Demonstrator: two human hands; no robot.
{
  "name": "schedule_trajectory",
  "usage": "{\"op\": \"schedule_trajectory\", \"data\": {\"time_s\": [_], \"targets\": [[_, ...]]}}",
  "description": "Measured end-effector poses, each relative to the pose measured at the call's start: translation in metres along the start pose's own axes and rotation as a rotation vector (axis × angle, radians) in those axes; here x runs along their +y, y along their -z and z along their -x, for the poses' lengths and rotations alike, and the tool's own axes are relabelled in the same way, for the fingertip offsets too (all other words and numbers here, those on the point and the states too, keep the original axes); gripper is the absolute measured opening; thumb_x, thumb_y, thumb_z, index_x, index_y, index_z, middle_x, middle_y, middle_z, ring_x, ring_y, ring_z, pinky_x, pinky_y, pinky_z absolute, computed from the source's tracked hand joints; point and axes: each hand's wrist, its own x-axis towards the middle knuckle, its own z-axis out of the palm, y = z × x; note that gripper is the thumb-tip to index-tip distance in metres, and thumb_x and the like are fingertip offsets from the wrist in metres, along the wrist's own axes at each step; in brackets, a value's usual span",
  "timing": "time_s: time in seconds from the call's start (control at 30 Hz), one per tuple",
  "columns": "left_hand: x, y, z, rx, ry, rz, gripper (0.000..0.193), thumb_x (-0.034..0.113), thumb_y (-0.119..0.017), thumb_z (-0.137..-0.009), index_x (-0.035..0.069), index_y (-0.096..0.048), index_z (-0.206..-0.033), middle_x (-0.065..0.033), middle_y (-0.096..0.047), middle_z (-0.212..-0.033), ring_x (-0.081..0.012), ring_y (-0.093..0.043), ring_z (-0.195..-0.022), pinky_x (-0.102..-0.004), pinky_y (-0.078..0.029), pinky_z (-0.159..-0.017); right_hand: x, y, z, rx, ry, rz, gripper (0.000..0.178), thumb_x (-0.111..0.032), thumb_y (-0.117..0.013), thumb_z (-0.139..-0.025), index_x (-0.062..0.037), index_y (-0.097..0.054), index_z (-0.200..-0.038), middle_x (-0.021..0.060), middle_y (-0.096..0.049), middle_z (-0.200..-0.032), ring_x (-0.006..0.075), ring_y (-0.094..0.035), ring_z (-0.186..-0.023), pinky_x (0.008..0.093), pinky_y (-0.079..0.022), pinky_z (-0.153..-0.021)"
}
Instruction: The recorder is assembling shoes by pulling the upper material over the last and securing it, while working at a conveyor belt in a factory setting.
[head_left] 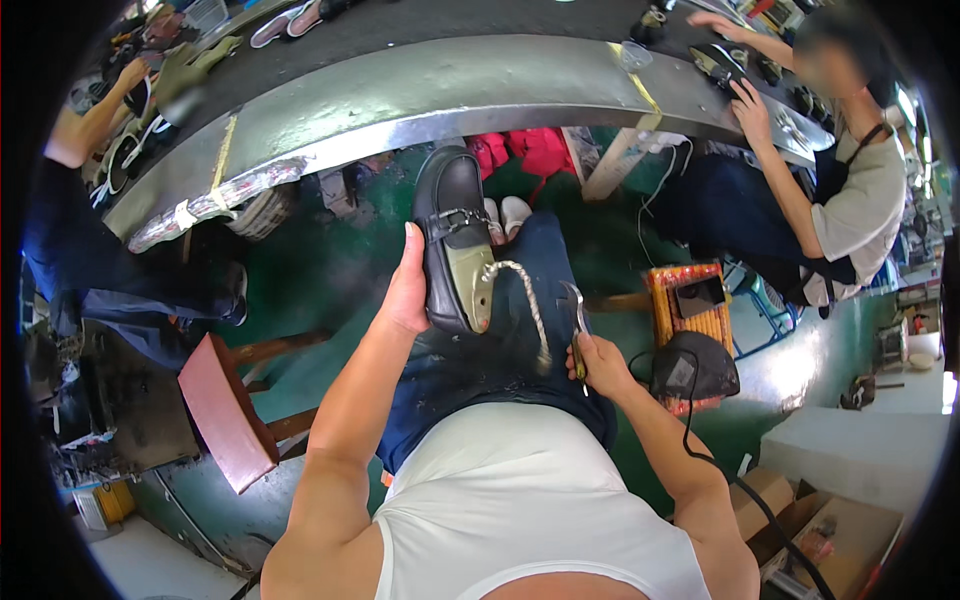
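Observation:
My left hand (408, 285) is closed on a black loafer (450, 190) with a metal chain trim across its front. The loafer is held toe away from me, above my lap. An olive-green shoe last (468, 280) fills its opening, and a twisted cord (528, 290) runs from the last and hangs to the right. In my right hand (600, 365), beside my right thigh, is a hooked metal tool (577, 305) with a yellowish handle partly hidden by my fingers. The tool's tip is apart from the loafer and the cord.
Ahead stretches a metal-edged conveyor bench (400, 95) carrying shoes. A co-worker at the right handles a dark shoe (718, 65); another person works at the left. A reddish stool (225, 410) stands left, an orange slatted stool (690, 310) with a dark bag right. A black cable (740, 480) trails near my right arm.

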Motion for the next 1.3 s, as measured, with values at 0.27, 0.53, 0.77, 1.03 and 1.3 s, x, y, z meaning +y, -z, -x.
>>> {"op": "schedule_trajectory", "data": {"time_s": [0.27,0.53,0.77,1.03,1.3], "targets": [[0.097,0.019,-0.063,-0.17,-0.174,0.052,0.086,0.068,-0.026,-0.097,-0.004,-0.044,-0.138,-0.0265,-0.055,-0.131,-0.036,-0.065,-0.106,-0.0452,-0.056,-0.089,0.001,0.002,-0.02,-0.037,-0.05,0.046,0.042,-0.036,-0.047,-0.103,0.0035,-0.06,-0.094,0.0091,-0.064,-0.077,0.0153,-0.063,-0.064,0.0305,-0.053,-0.061],[0.106,-0.017,-0.089,0.407,-0.694,-1.33,0.101,0.022,-0.082,-0.076,-0.008,-0.019,-0.149,-0.0315,-0.029,-0.152,-0.038,-0.031,-0.143,-0.0398,-0.03,-0.115,-0.004,0.011,-0.037,-0.088,-0.114,0.117,0.04,-0.035,-0.053,-0.101,0.0033,-0.061,-0.091,0.0087,-0.067,-0.077,0.0157,-0.066,-0.063,0.0311,-0.053,-0.06],[0.153,-0.025,-0.173,0.333,-0.795,-1.467,0.092,0.016,-0.075,-0.085,-0.007,-0.015,-0.15,-0.0267,-0.048,-0.139,-0.0327,-0.048,-0.131,-0.0387,-0.036,-0.109,-0.003,0.027,-0.049,-0.2,-0.222,-0.027,0.036,-0.029,-0.053,-0.101,0.0044,-0.061,-0.091,0.011,-0.067,-0.077,0.018,-0.067,-0.063,0.0309,-0.054,-0.06],[0.274,-0.041,-0.363,-0.171,-0.373,-1.249,0.085,0.026,-0.077,-0.082,-0.001,-0.031,-0.149,-0.0147,-0.064,-0.122,-0.0225,-0.061,-0.111,-0.032,-0.044,-0.102,-0.029,0.049,-0.084,-0.332,-0.364,-0.075,0.034,-0.029,-0.05,-0.102,0.002,-0.061,-0.096,0.011,-0.07,-0.081,0.0176,-0.07,-0.066,0.024,-0.044,-0.045],[0.298,-0.026,-0.387,0.051,-0.462,-1.677,0.069,0.015,-0.077,-0.08,0.001,-0.046,-0.139,-0.0149,-0.063,-0.121,-0.0266,-0.06,-0.111,-0.0342,-0.046,-0.099,-0.05,0.068,-0.118,-0.326,-0.428,-0.088,0.035,-0.029,-0.049,-0.103,0.0028,-0.062,-0.095,0.0123,-0.071,-0.082,0.0199,-0.07,-0.067,0.0241,-0.044,-0.046]]}}
